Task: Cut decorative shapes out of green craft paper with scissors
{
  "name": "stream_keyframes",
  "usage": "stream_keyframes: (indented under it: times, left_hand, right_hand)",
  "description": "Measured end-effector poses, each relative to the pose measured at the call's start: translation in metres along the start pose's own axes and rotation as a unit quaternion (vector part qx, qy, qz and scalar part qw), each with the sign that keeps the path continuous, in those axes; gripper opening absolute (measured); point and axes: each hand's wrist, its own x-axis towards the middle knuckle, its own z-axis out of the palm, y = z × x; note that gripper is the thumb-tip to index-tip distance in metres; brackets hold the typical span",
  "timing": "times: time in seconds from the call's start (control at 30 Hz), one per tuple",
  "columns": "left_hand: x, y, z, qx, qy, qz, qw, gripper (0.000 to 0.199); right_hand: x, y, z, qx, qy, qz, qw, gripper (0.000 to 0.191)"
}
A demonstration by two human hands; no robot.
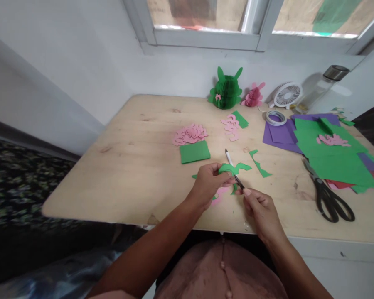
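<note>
My left hand point(209, 182) pinches a curved piece of green paper point(233, 168) above the front part of the table. Closed around a small pair of scissors point(238, 182), my right hand point(262, 211) holds the dark blades against the paper's lower edge. Just beyond the paper lies a white pen point(228, 156) with a dark tip. Pink and green paper scraps lie under my hands, partly hidden. A thin green offcut point(260, 163) rests to the right.
Pink cutouts point(191, 133) are heaped behind a green paper stack point(195, 152). Large black-handled scissors point(328, 195) lie right, beside green sheets point(324, 153) and purple paper point(279, 137). Along the wall stand a green honeycomb figure point(227, 92), a pink one point(254, 95), a fan point(287, 95) and a bottle point(318, 91).
</note>
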Motion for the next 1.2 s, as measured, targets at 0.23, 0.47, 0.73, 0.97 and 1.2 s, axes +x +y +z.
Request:
stream_keyframes:
  times: [0.23,0.47,0.73,0.97,1.2]
  left_hand:
    - [-0.0004,-0.0001,0.0003,0.002,-0.010,-0.009,1.000,0.007]
    - [-0.0015,0.0001,0.0004,0.008,-0.017,-0.013,1.000,0.007]
    - [-0.0012,0.0004,-0.0006,0.034,-0.035,-0.029,0.998,0.005]
    - [-0.0014,0.0033,0.0018,0.054,-0.044,-0.050,0.996,0.003]
    - [-0.0010,0.0034,0.0019,0.051,-0.047,-0.061,0.996,0.004]
  right_hand:
    - [0.0014,0.0022,-0.0004,0.006,-0.005,-0.003,1.000,0.038]
    - [0.0003,-0.0005,0.0006,-0.004,-0.005,-0.010,1.000,0.039]
    - [0.0006,-0.0019,0.0013,-0.011,0.002,-0.008,1.000,0.043]
    - [0.0020,-0.0014,0.0011,-0.019,-0.001,-0.016,1.000,0.039]
    - [0.0034,0.0002,0.0001,-0.025,-0.003,-0.027,0.999,0.042]
